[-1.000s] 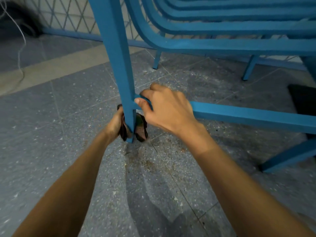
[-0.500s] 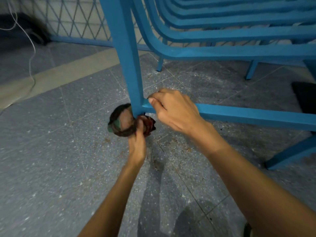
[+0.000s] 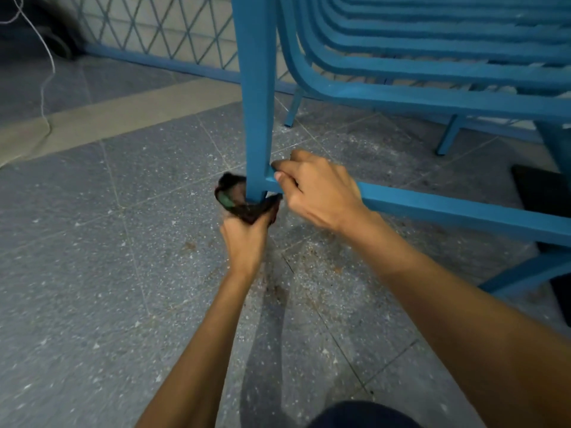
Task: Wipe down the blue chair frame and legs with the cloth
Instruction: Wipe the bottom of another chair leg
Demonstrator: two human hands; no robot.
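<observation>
The blue chair's front leg (image 3: 256, 97) rises from the grey floor in the middle of the head view. A low crossbar (image 3: 448, 208) runs from it to the right. A dark cloth (image 3: 238, 202) is looped around the foot of that leg. My left hand (image 3: 244, 242) grips the cloth's bunched ends just in front of the leg. At the joint of leg and crossbar, my right hand (image 3: 318, 193) is shut on the bar. The foot of the leg is hidden by the cloth.
Slatted blue seat bars (image 3: 432, 57) overhang at the upper right, with further chair legs (image 3: 448, 137) behind. Brown grit (image 3: 309, 257) is scattered on the speckled floor. A lattice fence (image 3: 154, 32) and a white cord (image 3: 46, 72) lie at the back left. A dark mat (image 3: 540, 186) is at the right.
My left hand has come from the left side of the leg round to its front, pulling the cloth into a loop about the foot. My right hand stays on the crossbar joint.
</observation>
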